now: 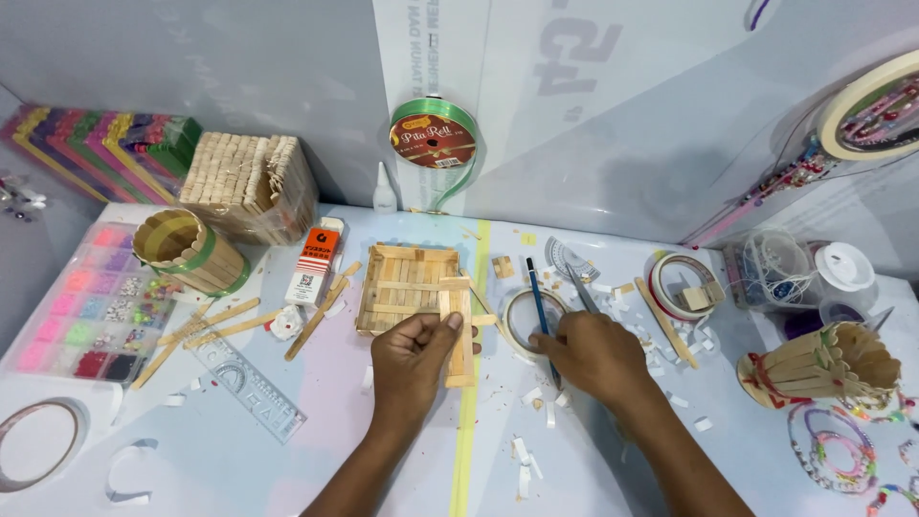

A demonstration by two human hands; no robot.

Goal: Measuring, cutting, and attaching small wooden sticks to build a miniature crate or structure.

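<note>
**Fitting a stick onto the square frame**

Head view: Both forearms come up from six o'clock, and the two hands meet just below the middle of the white table [239, 460]. At about twelve o'clock from the left hand [410, 352] lies a square frame of flat wooden sticks [402, 280]. This hand pinches a pair of wooden sticks [459, 335] between thumb and fingers, holding them upright along the frame's right side, their tops touching its edge. To seat them well, I judge the hand should keep the pair pressed flat and parallel to that edge, with the ends level with the frame's corner.

At three o'clock from the frame, the right hand [595, 356] is closed around a blue pencil [538, 304], whose tip points away towards twelve o'clock, beside a roll of clear tape [525, 318]. A light, steady hold near the tip would give a clean mark.

Around them:
- loose sticks [215, 325] and a clear ruler [251, 388] at nine o'clock
- a stick-built cup [187, 251] and a bundle of sticks [247, 182] at ten o'clock
- a green ribbon spool [433, 139] at twelve
- another stick cup [818, 364] lying at three

Scraps of white paper litter the table near the right wrist.
</note>
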